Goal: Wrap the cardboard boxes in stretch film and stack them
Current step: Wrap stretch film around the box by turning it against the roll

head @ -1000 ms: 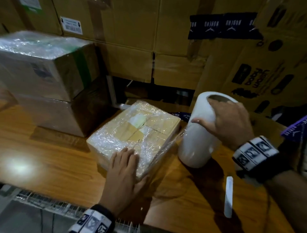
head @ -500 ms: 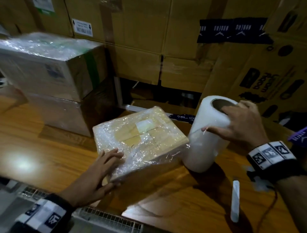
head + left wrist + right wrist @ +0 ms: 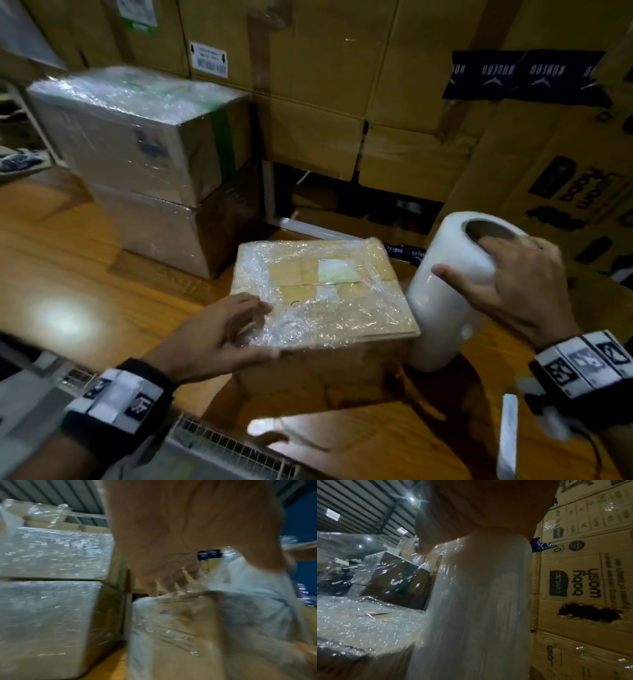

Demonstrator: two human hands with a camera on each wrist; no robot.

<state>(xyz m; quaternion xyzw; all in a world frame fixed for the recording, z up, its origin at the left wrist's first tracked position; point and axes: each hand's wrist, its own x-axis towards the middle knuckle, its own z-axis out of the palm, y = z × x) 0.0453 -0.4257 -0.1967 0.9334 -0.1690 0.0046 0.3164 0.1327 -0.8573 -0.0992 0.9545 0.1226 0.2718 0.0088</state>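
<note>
While the left hand point(image 3: 219, 337) held the near-left corner of the box point(image 3: 322, 294), its fingers lay across the filmed top and its thumb ran along the front edge, so the corner sat pinched between them. In the left wrist view the fingers point(image 3: 164, 580) were blurred but rested on the crinkled film at the box's top edge. The box was tilted, its left side raised off the table point(image 3: 113, 274), and film covered its top and left face; the front face looked bare.

The right hand point(image 3: 510, 291) gripped the roll point(image 3: 442, 298) of film, which stood just right of the box, leaning slightly. Some fingers reached into the core at its upper end, and the thumb lay spread on the outer wall. A sheet of film ran from the roll toward the box in the right wrist view.

Two wrapped boxes point(image 3: 144, 150) stood stacked at the far left of the table, well apart from the one in hand. A small white stick point(image 3: 508, 435) lay near the right wrist. Big cartons point(image 3: 325, 85) filled the wall behind.
</note>
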